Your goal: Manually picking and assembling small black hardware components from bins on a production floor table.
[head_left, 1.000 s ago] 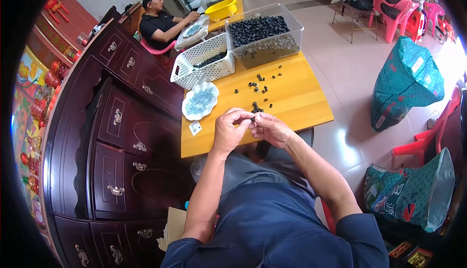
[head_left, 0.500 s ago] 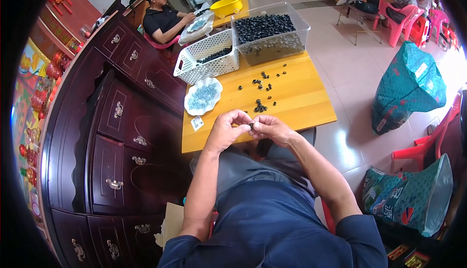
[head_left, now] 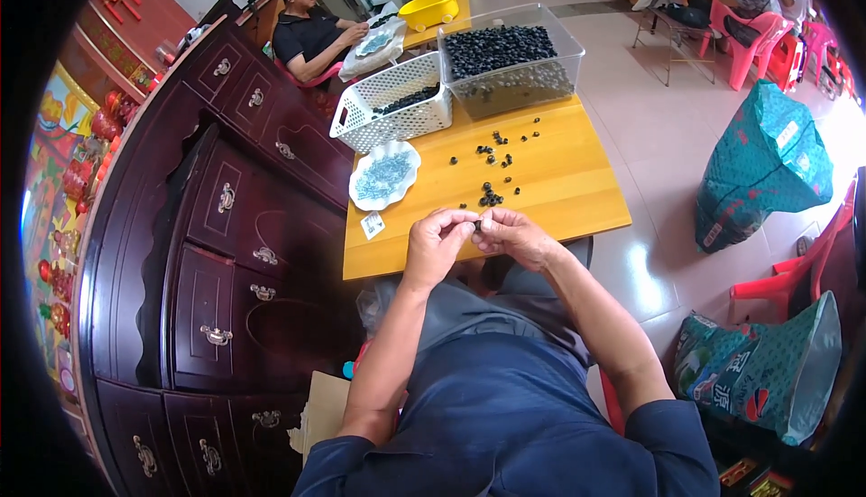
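Note:
Close together at the table's near edge, my left hand [head_left: 437, 243] and my right hand [head_left: 519, 237] pinch a small black part [head_left: 478, 225] between thumbs and fingertips. Its exact kind is too small to make out. Beyond my hands, several loose small black parts [head_left: 490, 197] lie scattered on the yellow wooden table [head_left: 568, 190]. To the left stands a white scalloped plate [head_left: 413, 175] holding many small pale-blue pieces [head_left: 383, 178]. A small white square card [head_left: 373, 225] lies just below the plate.
A clear plastic bin [head_left: 519, 91] full of black parts and a white perforated basket [head_left: 361, 118] stand at the table's far end. A dark wooden cabinet [head_left: 203, 253] runs along the left. Teal sacks [head_left: 758, 172] and a red chair [head_left: 794, 276] are at right. Another person [head_left: 311, 32] sits at far left.
The whole view has shifted slightly. My hands stay together on the small black part, the left hand's fingers now a little straighter.

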Motion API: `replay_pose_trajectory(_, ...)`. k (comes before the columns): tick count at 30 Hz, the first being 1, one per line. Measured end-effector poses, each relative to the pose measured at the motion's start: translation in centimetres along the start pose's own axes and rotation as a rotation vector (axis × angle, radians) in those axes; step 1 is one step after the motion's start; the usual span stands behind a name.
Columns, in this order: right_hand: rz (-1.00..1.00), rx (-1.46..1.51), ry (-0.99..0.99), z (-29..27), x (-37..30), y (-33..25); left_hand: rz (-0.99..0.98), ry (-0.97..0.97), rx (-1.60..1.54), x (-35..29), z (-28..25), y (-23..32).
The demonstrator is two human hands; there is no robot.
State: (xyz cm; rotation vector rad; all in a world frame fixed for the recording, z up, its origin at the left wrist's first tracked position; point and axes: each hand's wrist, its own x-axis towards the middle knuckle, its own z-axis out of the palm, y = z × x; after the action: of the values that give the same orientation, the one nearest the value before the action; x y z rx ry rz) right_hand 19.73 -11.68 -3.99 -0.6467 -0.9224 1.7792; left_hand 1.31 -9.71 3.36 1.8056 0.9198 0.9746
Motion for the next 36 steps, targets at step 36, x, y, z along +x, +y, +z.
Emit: replay_pose_trajectory(36,-0.073,0.141,0.003,0.8,0.5,1.4,0.233,0.117,0.219,-1.8,-0.1,1.8)
